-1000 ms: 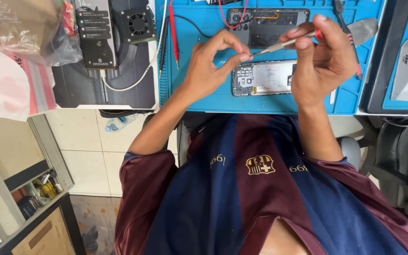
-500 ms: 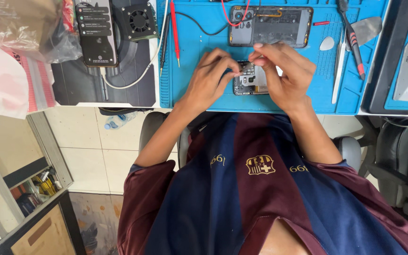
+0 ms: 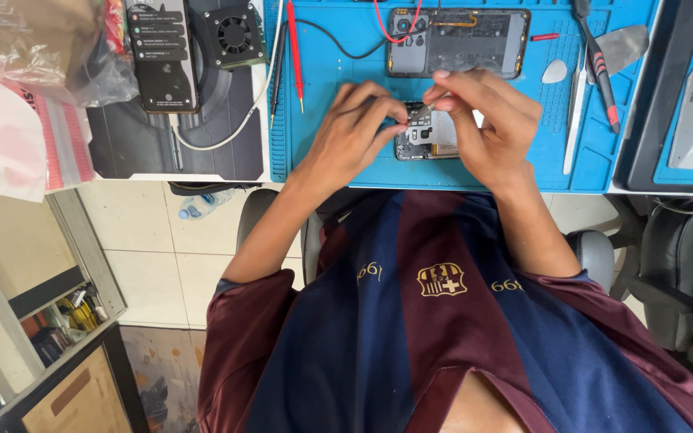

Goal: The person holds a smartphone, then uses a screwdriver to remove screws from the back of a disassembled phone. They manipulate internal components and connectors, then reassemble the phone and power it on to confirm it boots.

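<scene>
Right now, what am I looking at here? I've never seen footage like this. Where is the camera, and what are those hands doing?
There is no machine here, only a person at a workbench. The camera sits on their head and looks down, so you see their striped jersey below and the bench above.

Both hands meet over a blue work mat. The left hand and the right hand are on a small opened phone part; the right hand pinches a thin tool, too small to name.

Above them lies an opened phone with a red wire and a black wire running to it. Beside the mat are a red probe, a screwdriver, a dark phone with a lit screen and a small black fan.
</scene>
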